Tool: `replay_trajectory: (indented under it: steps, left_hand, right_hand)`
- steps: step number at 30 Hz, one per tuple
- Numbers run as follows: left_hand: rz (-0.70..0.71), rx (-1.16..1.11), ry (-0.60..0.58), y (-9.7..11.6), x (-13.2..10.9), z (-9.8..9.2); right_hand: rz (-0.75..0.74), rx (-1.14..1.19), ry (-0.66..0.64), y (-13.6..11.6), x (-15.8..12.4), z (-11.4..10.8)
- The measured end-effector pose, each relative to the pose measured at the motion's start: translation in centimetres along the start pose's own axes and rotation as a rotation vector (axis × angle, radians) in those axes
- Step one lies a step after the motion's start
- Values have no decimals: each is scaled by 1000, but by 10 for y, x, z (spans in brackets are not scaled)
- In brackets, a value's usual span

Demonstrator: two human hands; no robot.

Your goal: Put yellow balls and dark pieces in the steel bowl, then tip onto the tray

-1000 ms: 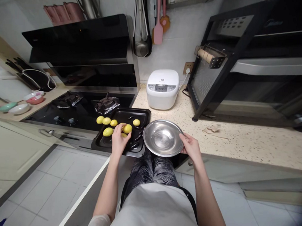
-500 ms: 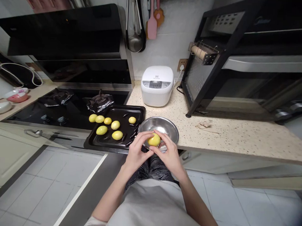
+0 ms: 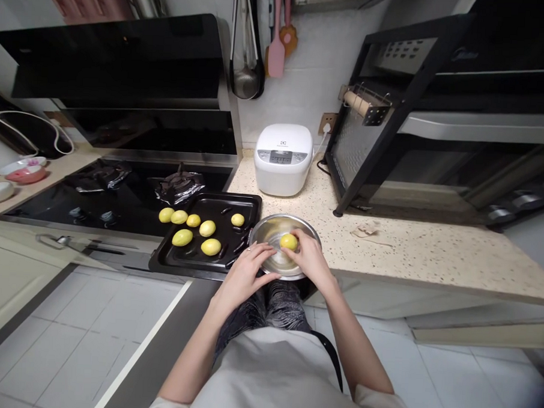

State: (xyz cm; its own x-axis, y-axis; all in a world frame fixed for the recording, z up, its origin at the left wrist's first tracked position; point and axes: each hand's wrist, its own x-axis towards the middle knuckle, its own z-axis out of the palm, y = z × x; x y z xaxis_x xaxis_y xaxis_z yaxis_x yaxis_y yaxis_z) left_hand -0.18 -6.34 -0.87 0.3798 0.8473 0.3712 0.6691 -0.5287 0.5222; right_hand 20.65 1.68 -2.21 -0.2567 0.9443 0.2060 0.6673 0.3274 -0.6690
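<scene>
Head view: the lemon [image 3: 289, 242] is in or just above the bowl [image 3: 262, 229], at the right hand's [image 3: 312, 263] fingertips, grasped. The left hand [image 3: 242, 276], farther off, parts its fingers by the rim, lemon-free. Glossy, yellow, roundish; long axis unclear.

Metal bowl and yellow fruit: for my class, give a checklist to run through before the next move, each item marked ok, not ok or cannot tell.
1. Right hand grips the yellow fruit: ok.
2. Fruit is within the metal bowl's outline: ok.
3. Left hand is off that fruit: ok.
4. Bowl sits firmly supported: cannot tell, its underside is hidden.
5. Rice cooker stands apart from the bowl: ok.
6. Baking tray is free of fruit: not ok, several lie there.
</scene>
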Motion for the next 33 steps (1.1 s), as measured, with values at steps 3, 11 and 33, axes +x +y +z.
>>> replay_trajectory:
  steps: [3,11,33]
  left_hand:
    - [-9,24,-14,-1,0,1]
    - [17,12,-16,-3,2,1]
    - [22,60,-73,1,3,-1]
  right_hand:
    - [34,-124,-35,-3,7,2]
    - [-97,-262,-18,0,9,5]
    - [-55,-125,48,5,11,10]
